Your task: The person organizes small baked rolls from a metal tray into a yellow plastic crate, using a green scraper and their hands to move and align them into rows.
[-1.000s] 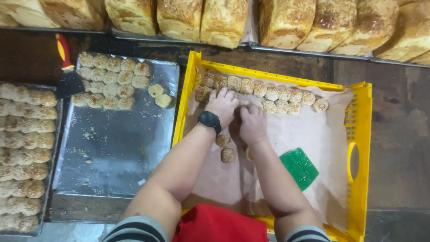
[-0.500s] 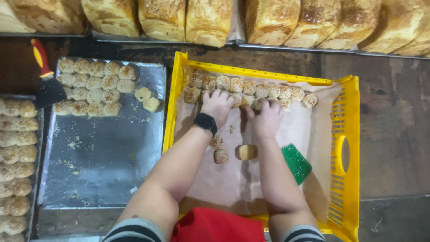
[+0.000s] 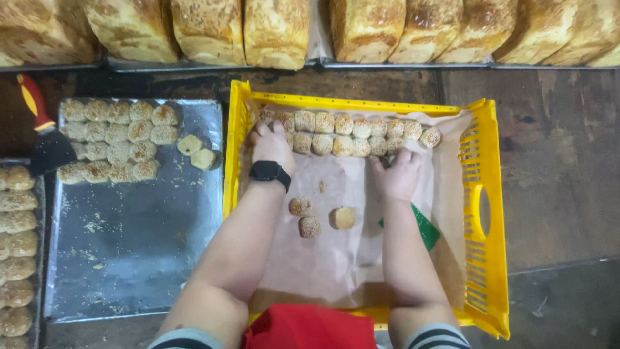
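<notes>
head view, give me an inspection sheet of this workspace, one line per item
surface: dark wooden table, worn.
job's things: yellow crate lined with paper; two rows of sesame buns along its far wall; three loose buns mid-crate.
clutter: metal tray with buns and crumbs; scraper with red handle; second tray of buns at the left edge; green item in the crate.
grippers: left hand, wearing a black watch, and right hand both rest against the bun rows.
cables: nothing seen.
surroundings: bread loaves on trays along the far edge.
</notes>
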